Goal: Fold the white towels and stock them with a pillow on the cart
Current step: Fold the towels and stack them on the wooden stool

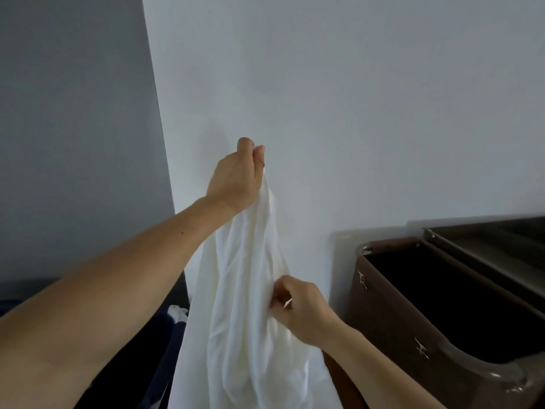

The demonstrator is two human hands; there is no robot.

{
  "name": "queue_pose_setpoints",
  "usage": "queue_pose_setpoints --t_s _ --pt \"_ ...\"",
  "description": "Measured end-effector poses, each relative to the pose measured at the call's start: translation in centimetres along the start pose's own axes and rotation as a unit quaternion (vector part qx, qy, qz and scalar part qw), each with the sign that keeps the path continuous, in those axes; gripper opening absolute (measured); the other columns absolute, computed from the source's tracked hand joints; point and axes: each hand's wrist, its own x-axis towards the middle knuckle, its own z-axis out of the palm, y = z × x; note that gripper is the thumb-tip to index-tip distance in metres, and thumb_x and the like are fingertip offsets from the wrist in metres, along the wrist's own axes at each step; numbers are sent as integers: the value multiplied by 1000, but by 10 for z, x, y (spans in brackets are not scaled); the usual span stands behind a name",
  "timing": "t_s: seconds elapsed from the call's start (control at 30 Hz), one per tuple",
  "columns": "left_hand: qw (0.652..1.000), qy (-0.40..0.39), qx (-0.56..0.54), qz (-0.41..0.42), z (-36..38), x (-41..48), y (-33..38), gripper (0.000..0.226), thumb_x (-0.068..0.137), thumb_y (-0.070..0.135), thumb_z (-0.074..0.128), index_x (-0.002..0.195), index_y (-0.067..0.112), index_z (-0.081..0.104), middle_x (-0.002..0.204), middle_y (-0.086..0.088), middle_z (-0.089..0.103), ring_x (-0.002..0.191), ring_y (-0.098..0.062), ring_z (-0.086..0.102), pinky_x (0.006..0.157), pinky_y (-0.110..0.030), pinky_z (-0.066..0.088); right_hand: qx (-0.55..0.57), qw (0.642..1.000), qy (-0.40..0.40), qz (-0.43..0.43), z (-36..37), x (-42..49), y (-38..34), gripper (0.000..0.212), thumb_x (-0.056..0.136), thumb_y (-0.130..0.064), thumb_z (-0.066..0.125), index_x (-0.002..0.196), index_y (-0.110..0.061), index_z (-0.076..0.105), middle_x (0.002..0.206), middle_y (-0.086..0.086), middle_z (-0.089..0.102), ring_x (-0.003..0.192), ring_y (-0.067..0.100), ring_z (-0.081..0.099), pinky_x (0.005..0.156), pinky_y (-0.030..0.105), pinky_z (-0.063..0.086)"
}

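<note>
A white towel (241,290) hangs in long folds in front of the pale wall, running off the bottom of the view. My left hand (236,178) is raised high and pinches its top corner between thumb and fingers. Lower down, my right hand (300,308) grips the towel's right edge at about mid-height. The cart (418,329) stands at the right, a brown fabric bin with a dark open inside and a metal top rail. No pillow is in view.
A grey wall (73,128) meets the white wall at the left. Dark blue cloth (141,364) with a small white bundle (178,312) on it lies at the lower left. A flat cart shelf (486,249) sits behind the bin.
</note>
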Motion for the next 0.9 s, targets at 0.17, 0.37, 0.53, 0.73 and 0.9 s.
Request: queue_pose_setpoints --t_s 0.17,0.37,0.53,0.73,0.9 --pt "1000 15 7 -6 0 5 -8 29 107 30 28 96 6 39 62 3 47 60 -23 48 58 -37 38 43 988 -72 130 48 2 26 17 87 -12 52 88 -29 53 91 -6 61 87 13 57 77 22 46" --pt "995 -3 86 -50 -2 1 -54 31 106 34 25 93 8 34 64 3 46 66 -29 48 60 -37 33 -160 944 -266 109 46 -12 52 42 95 -60 40 97 -23 58 109 -4 59 112 24 52 98 32 40" --pt "985 12 109 -132 -8 -11 -111 34 106 34 29 97 4 41 80 -12 55 82 -42 58 73 -47 46 -146 980 -129 42 -23 -23 70 46 87 -49 66 58 -21 44 62 -7 45 59 5 44 58 19 36" --pt "972 5 157 -177 -18 -31 -158 35 106 29 31 105 -2 47 100 -31 61 92 -51 58 78 -50 44 -191 970 146 -35 -77 -21 120 59 82 -78 41 72 -30 73 99 -29 63 113 -6 48 107 28 28" --pt "971 1 156 -178 -12 -38 -160 35 106 31 32 104 -1 47 98 -29 62 91 -50 58 75 -47 43 -206 969 134 20 -97 -16 127 32 88 -56 61 80 -29 76 131 -26 45 126 -2 35 97 25 41"
